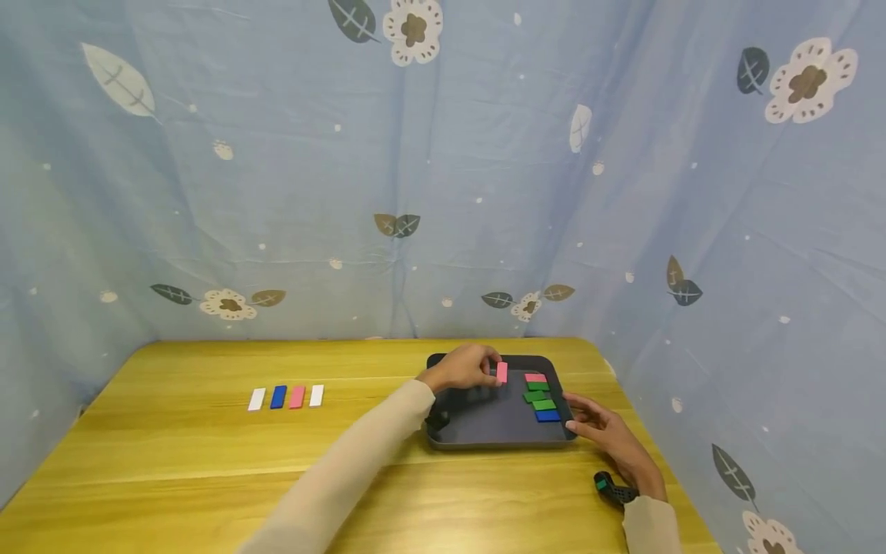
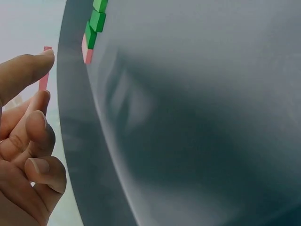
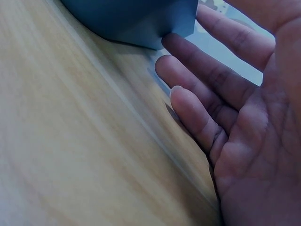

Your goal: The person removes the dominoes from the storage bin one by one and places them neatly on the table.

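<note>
My left hand (image 1: 469, 366) pinches a small pink tile (image 1: 501, 372) between thumb and finger, above the back part of a dark grey tray (image 1: 484, 444). In the left wrist view the pink tile (image 2: 43, 82) stands upright between the fingertips. A column of tiles lies along the tray's right side: a pink tile (image 1: 535, 378), three green tiles (image 1: 544, 405) and a blue tile (image 1: 547, 416). My right hand (image 1: 604, 432) touches the tray's right edge near the front corner. In the right wrist view, its fingers are loosely extended beside the tray's outer wall (image 3: 141, 28).
To the left on the wooden table (image 1: 173, 446), a spaced row holds a white tile (image 1: 257, 399), a blue tile (image 1: 278, 397), a pink tile (image 1: 297, 397) and another white tile (image 1: 316, 395). A patterned blue curtain (image 1: 311, 169) hangs behind and to both sides.
</note>
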Motion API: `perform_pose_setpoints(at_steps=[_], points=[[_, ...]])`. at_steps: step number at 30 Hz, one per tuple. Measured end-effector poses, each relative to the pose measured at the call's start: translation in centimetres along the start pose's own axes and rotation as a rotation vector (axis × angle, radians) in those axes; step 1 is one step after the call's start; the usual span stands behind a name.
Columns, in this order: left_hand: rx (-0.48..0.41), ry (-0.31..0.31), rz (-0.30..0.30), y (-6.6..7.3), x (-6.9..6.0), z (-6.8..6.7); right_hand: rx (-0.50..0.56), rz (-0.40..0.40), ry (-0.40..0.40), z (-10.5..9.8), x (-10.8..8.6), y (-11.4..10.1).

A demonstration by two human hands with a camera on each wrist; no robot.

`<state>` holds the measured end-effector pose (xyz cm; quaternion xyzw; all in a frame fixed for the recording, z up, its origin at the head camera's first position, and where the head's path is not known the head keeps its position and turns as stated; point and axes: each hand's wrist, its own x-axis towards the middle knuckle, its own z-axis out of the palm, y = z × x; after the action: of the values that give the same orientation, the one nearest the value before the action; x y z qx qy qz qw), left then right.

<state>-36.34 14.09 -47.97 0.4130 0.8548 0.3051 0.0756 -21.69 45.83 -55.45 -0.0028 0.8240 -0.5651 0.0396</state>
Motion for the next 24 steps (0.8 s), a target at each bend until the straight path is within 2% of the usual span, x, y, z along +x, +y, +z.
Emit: perform_pose_setpoints(at_steps=[13, 24], points=[[0.019, 0.008, 0.03, 0.4, -1.7, -1.8, 0.012, 0.019, 0.017, 0.3, -0.2, -0.4], [0.068, 0.031, 0.098, 0.0, -3.1, -2.9, -0.014, -0.001, -0.004, 0.1, 0.1, -0.1]])
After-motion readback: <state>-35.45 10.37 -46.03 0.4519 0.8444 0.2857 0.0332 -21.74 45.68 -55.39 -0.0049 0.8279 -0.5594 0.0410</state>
